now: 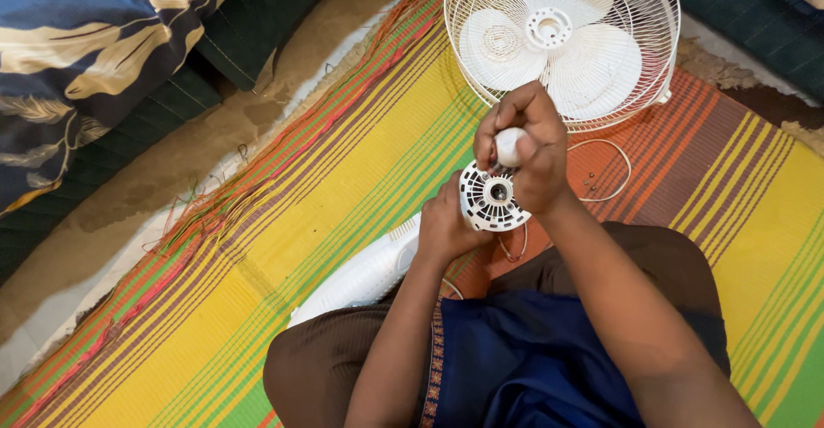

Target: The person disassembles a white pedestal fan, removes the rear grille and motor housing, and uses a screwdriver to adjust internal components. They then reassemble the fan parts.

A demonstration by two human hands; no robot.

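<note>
My left hand (446, 226) grips a white, slotted fan motor housing (489, 198) from the left side, above my lap. My right hand (530, 140) is closed around a white handle (508, 146), which points down into the centre of the housing. A white fan body (360, 273) lies on the mat under my left forearm. Beyond my hands lies a white wire fan guard (562, 42) with the white blades inside it.
I sit on a striped mat (283, 248) of yellow, green, orange and red. A thin white ring (605, 170) and small dark bits lie on the mat by the guard. Dark green quilted cushions (257, 24) and a blue patterned pillow (77, 59) border the upper left.
</note>
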